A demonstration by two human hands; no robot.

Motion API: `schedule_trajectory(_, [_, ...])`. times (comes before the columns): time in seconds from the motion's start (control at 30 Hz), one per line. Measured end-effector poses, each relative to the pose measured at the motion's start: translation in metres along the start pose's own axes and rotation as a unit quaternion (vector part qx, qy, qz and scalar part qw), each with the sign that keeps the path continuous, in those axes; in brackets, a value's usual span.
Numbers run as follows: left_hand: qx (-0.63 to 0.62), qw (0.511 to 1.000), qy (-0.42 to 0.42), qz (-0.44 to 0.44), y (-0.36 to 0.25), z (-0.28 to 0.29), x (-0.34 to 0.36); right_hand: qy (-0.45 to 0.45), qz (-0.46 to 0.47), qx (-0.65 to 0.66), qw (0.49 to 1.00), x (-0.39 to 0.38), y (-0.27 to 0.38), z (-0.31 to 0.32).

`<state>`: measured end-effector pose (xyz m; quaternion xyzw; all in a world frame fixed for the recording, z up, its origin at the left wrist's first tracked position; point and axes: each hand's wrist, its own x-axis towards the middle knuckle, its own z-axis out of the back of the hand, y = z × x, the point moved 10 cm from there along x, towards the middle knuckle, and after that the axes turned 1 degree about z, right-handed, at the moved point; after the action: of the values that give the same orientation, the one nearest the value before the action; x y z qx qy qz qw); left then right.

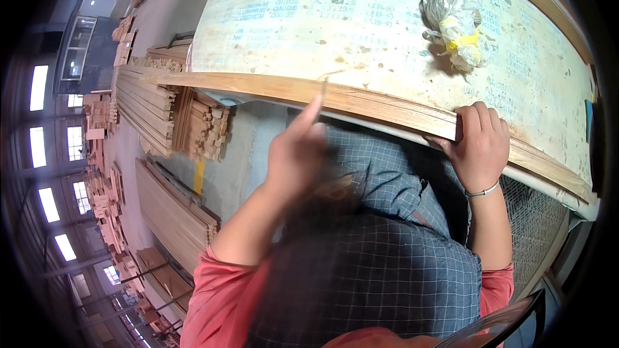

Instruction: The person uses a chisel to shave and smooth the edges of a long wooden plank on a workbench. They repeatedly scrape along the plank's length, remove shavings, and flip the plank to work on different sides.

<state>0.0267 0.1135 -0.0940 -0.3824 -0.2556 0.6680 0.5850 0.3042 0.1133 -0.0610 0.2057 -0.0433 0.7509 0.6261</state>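
A long wooden strip (380, 106) with grooved edges runs along the near edge of the worktable, slanting down to the right. My right hand (482, 138) wraps over it, fingers on top and thumb at the near side. My left hand (298, 151) is at the strip's near side, left of the middle, its lower part smeared by motion. Its fingers look curled, with one digit pointing up at the strip. By that tip a thin brownish sliver (326, 82) crosses the strip; whether the hand holds it is unclear.
On the printed, stained table covering (290, 32) lies a crumpled clear plastic bundle with yellow tape (454, 29). Wooden rails (548, 6) edge the table's far right. Stacked lumber (145, 100) and long boards (174, 200) stand on the floor at left. A checked apron (380, 264) covers my lap.
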Motion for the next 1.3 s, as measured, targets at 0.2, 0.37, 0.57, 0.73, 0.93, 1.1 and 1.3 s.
schedule_trajectory(0.2, [-0.091, 0.993, -0.063, 0.045, 0.032, 0.021, -0.004, 0.007, -0.005, 0.058, 0.998, 0.023, 0.026, -0.011])
schedule_trajectory(0.37, [-0.046, 0.991, -0.115, -0.041, 0.022, 0.037, 0.021, -0.007, 0.037, 0.102, 0.994, 0.053, 0.090, -0.032])
schedule_trajectory(0.57, [0.244, 0.914, -0.234, -0.227, 0.013, 0.060, 0.029, 0.002, 0.085, 0.076, 0.993, 0.034, 0.072, -0.007])
schedule_trajectory(0.73, [0.280, 0.924, -0.193, -0.178, 0.035, 0.055, 0.014, 0.020, 0.041, -0.025, 0.999, 0.004, -0.004, 0.004])
schedule_trajectory(0.93, [0.279, 0.946, -0.123, -0.108, 0.066, 0.059, -0.026, 0.039, 0.012, -0.076, 0.996, -0.009, -0.027, 0.001])
schedule_trajectory(1.1, [0.027, 0.987, -0.146, 0.061, 0.073, 0.079, 0.003, 0.020, 0.026, -0.077, 0.996, -0.009, -0.023, 0.004])
schedule_trajectory(1.3, [0.199, 0.969, -0.126, -0.065, 0.032, 0.071, 0.012, 0.051, -0.021, -0.047, 0.997, -0.040, -0.012, 0.008])
